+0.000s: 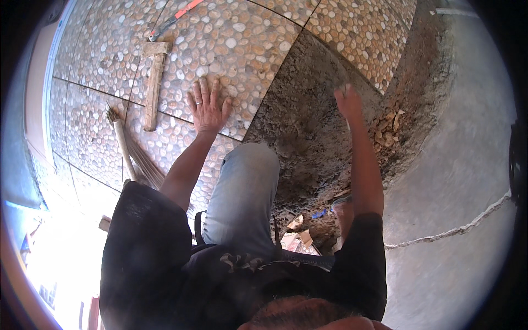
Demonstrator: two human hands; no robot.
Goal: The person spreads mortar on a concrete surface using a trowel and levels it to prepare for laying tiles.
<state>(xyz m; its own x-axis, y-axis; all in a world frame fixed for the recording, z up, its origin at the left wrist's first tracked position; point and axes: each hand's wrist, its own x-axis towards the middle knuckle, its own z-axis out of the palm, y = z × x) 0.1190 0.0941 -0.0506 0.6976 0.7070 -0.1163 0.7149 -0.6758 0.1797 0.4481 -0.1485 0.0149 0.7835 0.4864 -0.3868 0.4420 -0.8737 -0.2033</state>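
Observation:
My left hand lies flat with fingers spread on a floor tile patterned with brown and cream pebbles. A ring is on one of its fingers. My right hand is closed over a patch of bare, rough grey-brown bedding where no tile lies. What its fingers hold, if anything, cannot be made out. Left of my left hand rests a wooden mallet, its head pointing away from me. Beyond the mallet lies a slim tool with a red handle.
A stick broom lies beside my left forearm. Broken tile pieces and blue scraps are near my knee. Crumbled debris lines the bare strip at right, beside smooth grey concrete with a rough pale line across it.

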